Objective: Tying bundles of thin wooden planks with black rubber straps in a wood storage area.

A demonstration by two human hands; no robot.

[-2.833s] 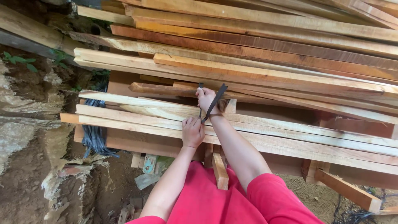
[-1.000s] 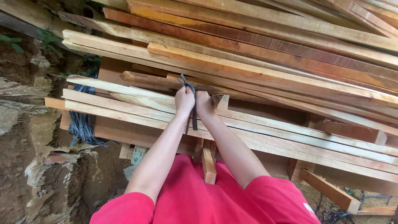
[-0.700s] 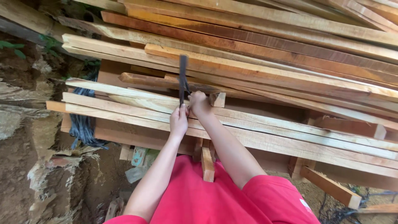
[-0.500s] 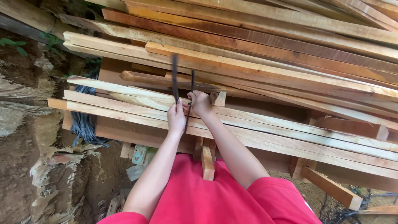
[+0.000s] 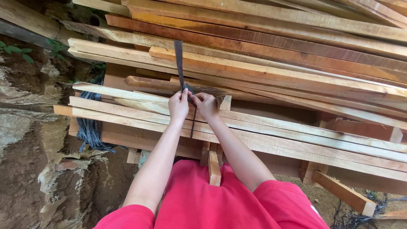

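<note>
A thin dark strap wraps a bundle of pale wooden slats at the front of a lumber stack. My left hand pinches one end of the strap and holds it taut, pointing up and away over the boards. Right beside it, my right hand grips the strap at the knot on top of the slats. The other end of the strap hangs down between my wrists. Red sleeves cover my upper arms.
Long planks lie stacked across the whole upper view. A short wooden offcut sits just right of my right hand. A bunch of dark straps hangs at the bundle's left end. Dirt ground and rubble lie to the left; wooden supports stand below.
My hands came together at the knot. My left hand moved up from the slats' near edge and now pulls one strap end straight up; the right hand stays at the knot.
</note>
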